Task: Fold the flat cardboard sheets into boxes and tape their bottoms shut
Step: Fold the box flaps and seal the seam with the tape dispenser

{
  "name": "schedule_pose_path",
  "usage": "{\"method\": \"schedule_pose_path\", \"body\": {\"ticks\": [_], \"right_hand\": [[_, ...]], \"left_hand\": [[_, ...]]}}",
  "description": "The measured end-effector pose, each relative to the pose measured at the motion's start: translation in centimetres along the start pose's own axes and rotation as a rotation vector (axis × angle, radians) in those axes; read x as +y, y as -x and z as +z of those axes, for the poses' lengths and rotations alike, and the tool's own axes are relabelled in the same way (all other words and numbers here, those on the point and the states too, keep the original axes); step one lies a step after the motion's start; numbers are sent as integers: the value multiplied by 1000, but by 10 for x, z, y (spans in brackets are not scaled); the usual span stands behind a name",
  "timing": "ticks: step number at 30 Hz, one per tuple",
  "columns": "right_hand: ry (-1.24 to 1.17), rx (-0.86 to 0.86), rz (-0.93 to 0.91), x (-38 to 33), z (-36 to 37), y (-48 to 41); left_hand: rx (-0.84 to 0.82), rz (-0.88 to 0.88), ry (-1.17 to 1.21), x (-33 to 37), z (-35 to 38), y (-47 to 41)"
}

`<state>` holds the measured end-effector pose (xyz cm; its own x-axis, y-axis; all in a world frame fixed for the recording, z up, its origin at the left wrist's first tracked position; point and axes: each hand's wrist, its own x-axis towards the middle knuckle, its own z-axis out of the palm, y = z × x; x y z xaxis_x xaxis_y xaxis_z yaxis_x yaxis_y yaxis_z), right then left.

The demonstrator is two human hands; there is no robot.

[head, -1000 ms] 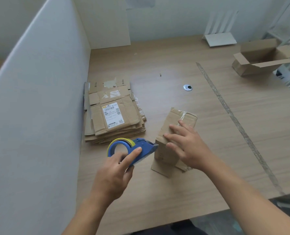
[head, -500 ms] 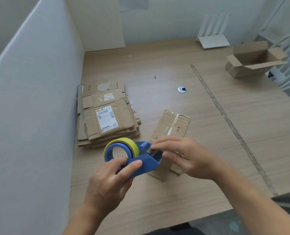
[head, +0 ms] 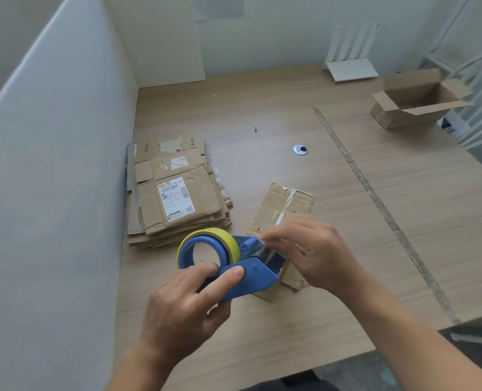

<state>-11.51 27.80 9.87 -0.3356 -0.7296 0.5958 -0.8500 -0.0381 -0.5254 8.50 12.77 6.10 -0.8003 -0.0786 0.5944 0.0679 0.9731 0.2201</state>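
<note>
The dispenser (head: 234, 263) is gripped by the left hand (head: 183, 306) above the box (head: 282, 210); its tape end (head: 265, 251) is pinched by the right hand (head: 310, 252).

The pale wooden bench (head: 347, 249) carried a stack of flat cardboard sheets (head: 175, 193) by its left wall. A taped flattened box (head: 283, 204) lay near the middle and an open box (head: 414, 100) sat at the far right. A white rack (head: 349, 67) stood at the back, with a metal grommet (head: 300, 149) just beside a long tape strip (head: 375, 198).
</note>
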Motion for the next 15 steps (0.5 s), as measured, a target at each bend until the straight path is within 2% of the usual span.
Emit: {"method": "schedule_pose_path", "body": {"ticks": [3, 6, 15], "right_hand": [[-5, 58, -20, 1, -3, 2], [-42, 56, 54, 4, -3, 8], [-174, 57, 407, 10, -4, 37]], "left_hand": [[40, 11, 0, 2, -4, -4], [22, -39, 79, 1, -8, -9], [-333, -260, 228, -18, -26, -35]]}}
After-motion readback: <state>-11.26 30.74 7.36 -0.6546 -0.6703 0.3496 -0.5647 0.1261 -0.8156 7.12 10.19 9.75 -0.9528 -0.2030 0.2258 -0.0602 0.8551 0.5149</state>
